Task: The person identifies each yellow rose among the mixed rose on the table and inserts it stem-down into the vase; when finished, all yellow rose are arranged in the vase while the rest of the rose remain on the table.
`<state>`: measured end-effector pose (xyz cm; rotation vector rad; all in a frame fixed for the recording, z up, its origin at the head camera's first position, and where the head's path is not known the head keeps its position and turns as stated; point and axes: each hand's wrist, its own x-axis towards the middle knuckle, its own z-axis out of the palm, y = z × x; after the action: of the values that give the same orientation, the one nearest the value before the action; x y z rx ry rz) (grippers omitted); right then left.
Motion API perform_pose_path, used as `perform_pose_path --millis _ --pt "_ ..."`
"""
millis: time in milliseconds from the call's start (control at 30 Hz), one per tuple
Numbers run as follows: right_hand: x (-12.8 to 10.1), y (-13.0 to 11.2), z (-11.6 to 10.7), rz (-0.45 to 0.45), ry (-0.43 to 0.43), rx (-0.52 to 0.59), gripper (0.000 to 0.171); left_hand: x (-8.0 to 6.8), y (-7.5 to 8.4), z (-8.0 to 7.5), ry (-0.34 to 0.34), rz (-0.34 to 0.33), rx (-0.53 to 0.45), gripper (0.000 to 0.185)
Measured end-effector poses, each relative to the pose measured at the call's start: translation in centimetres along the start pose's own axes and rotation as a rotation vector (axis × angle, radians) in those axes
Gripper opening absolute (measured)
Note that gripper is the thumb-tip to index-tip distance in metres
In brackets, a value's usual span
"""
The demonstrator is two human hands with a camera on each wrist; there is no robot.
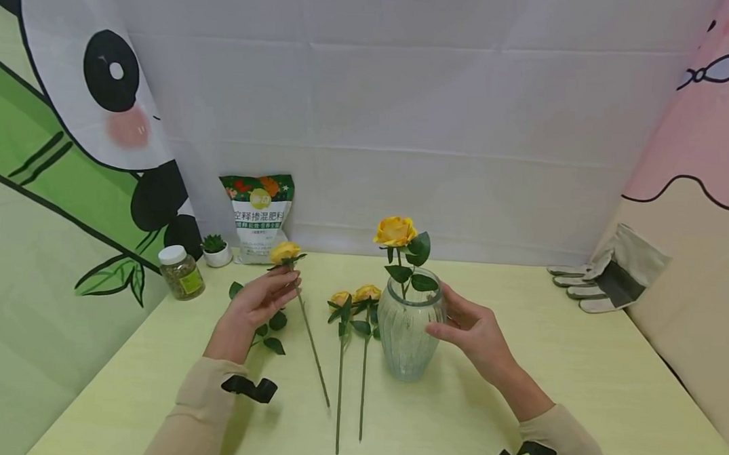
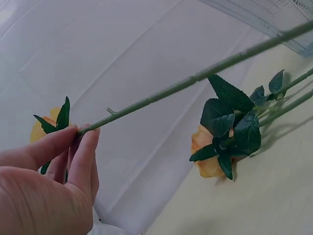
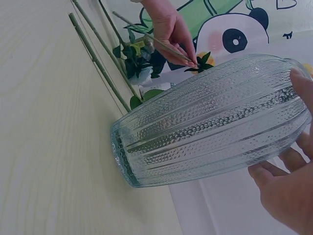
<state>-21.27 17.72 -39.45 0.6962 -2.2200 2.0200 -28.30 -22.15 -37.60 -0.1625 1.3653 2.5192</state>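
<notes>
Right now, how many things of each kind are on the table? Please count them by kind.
Yellow roses: 4 (one in left hand, one in vase, two lying)
Glass vase: 1, held by right hand
Jar: 1
Fertilizer bag: 1
Potted succulent: 1
Work gloves: 2
Total: 10

A fertilizer bag [image 1: 258, 216], small potted succulent [image 1: 215, 250], jar [image 1: 180, 272] and work gloves [image 1: 607, 273] line the table's [image 1: 578, 372] back edge.

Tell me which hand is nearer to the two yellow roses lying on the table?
Left. The left hand holds a rose just left of the two lying roses; the right hand grips the glass vase beyond them.
</notes>
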Motion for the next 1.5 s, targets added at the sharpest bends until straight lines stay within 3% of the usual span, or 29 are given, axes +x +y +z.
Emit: perform_pose_path --millis 167,267,433,667,933,1233,1500 --pt "0.0 0.0 0.0 -0.005 -0.005 0.002 0.075 -0.4 0.4 1.1 -0.026 0.008 -0.085 0.065" --pt "0.0 0.0 0.0 -0.006 -0.006 0.002 0.075 -0.8 0.6 2.0 -0.035 0.026 -0.175 0.047" --pt "0.0 0.0 0.1 -0.005 -0.003 -0.006 0.076 -2.0 1.0 3.6 -0.073 0.122 -0.275 0.017" --pt "0.1 -0.1 0.0 0.007 0.003 -0.013 0.077 -4.2 1.8 5.9 -0.082 0.240 -0.470 0.015" --pt "-0.1 -0.2 0.0 -0.002 0.003 -0.029 0.076 -5.7 2.4 7.2 -0.148 0.355 -0.664 0.013" --pt "-0.1 -0.2 0.0 0.001 0.007 -0.017 0.075 -6.2 2.8 8.2 -0.184 0.437 -0.758 0.012" --pt "-0.1 -0.1 0.0 0.012 0.008 -0.014 0.076 -6.2 3.4 9.7 -0.236 0.512 -0.674 0.014"
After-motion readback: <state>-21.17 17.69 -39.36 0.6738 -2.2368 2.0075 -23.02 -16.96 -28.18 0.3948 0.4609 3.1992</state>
